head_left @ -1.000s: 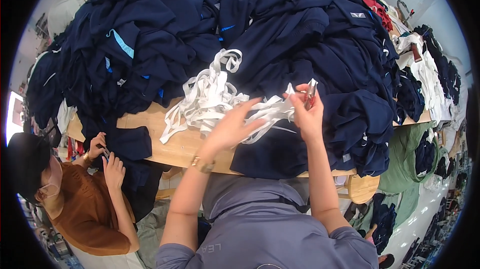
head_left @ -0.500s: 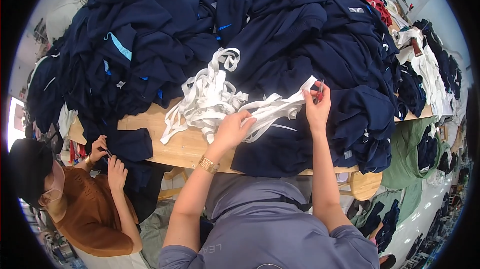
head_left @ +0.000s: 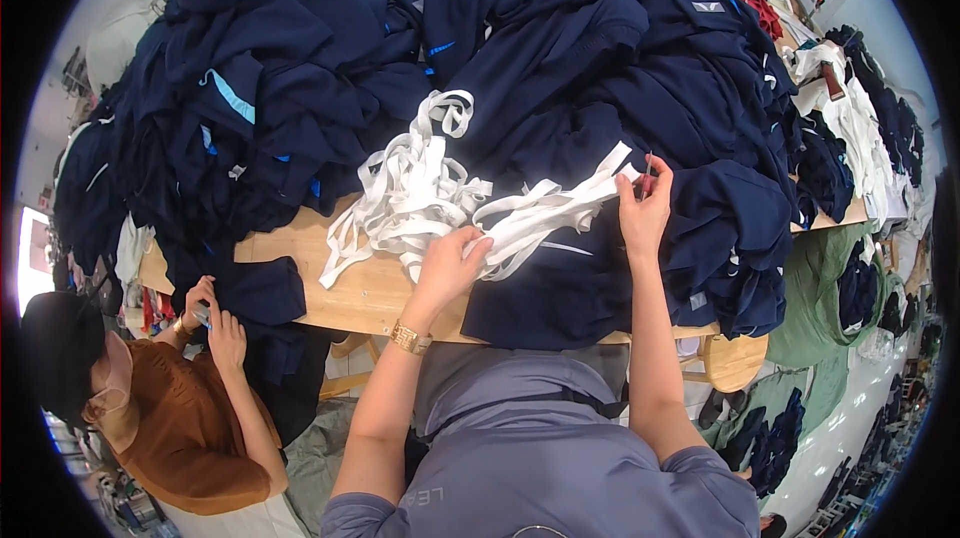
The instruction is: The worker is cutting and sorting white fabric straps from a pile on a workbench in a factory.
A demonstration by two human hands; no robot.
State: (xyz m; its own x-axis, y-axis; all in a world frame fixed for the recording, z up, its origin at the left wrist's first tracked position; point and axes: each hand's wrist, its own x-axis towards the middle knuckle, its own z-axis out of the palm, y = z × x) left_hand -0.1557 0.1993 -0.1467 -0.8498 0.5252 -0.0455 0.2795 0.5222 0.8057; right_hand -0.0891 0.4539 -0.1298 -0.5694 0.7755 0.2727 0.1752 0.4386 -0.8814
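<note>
A tangled heap of white flat tape (head_left: 405, 203) lies on the table, with a bundle of strips (head_left: 550, 218) stretching from it to the right over navy cloth. My left hand (head_left: 448, 260) is closed on the near edge of these strips, thumb against fingers. At the bundle's far right end is my right hand (head_left: 645, 213), its fingers curled round small red-handled snips (head_left: 648, 181) with the blade pointing up. Its thumb is beside the strip ends; whether it pinches them too I cannot tell.
Big piles of navy garments (head_left: 280, 68) cover the wooden table (head_left: 350, 303) left, behind and right. A co-worker in a brown top (head_left: 195, 428) handles navy cloth at the left. A wooden stool (head_left: 735, 363) stands at the right, near green cloth (head_left: 815, 288).
My left hand has shifted slightly left and down along the strips. My right hand has moved a little right, and its thumb now sits lower beside the strip ends.
</note>
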